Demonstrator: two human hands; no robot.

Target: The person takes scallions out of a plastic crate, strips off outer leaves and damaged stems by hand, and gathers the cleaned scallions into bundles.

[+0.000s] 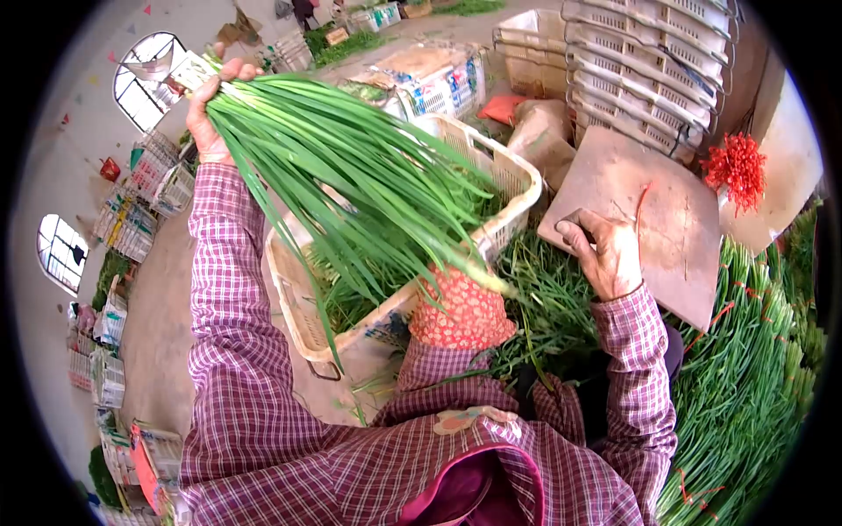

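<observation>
My left hand (219,110), raised at the upper left, is closed around the pale stem ends of a bunch of garlic chives (342,167). The long green leaves fan down to the right, across a cream plastic crate (294,302) that has more loose greens in it. On the right, my right hand (605,254) rests at the near left edge of a flat brown board (653,202), thumb and fingers curled together. What they hold, if anything, I cannot make out. One thin red tie (643,203) lies on that board.
A bundle of red ties (735,173) hangs beyond the board. Tied chive bunches (745,386) are piled at the right. Nested white crates (649,66) rise behind the board. Loose leaves (548,298) lie between crate and board, beside a red floral sleeve cover (460,311).
</observation>
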